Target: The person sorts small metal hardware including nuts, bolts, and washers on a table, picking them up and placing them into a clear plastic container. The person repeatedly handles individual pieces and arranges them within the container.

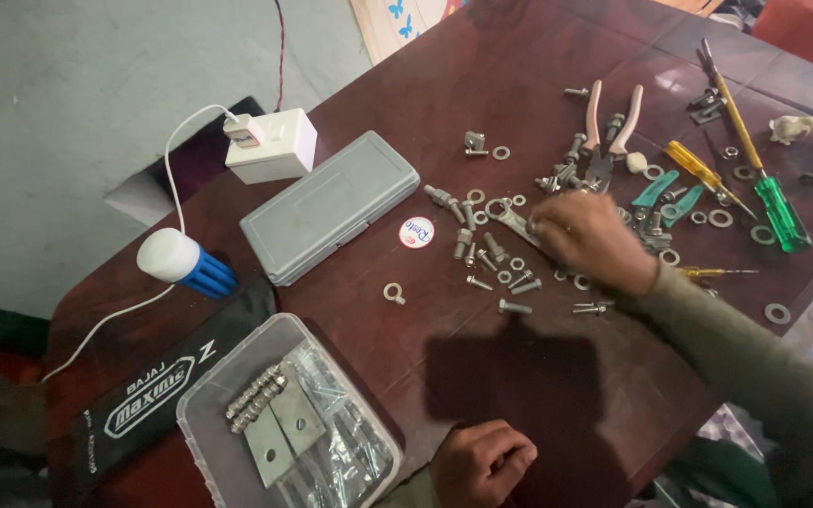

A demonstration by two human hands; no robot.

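Item: small steel spanner (510, 218), flat, grey, ring end showing. Its long axis runs from upper left to lower right, ring end toward the grey case (329, 206), far end under our right hand (587, 239). We see the fingers curled down over it; whether they pinch it we cannot tell. Loose bolts (516, 282) lie just below. Our left hand (482, 463) rests half-closed, holding nothing, right of the clear tub (201, 414).

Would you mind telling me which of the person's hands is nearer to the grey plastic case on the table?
Left. The left hand rests at the table's near edge, below and right of the grey plastic case; the right hand is farther right, among the scattered bolts.
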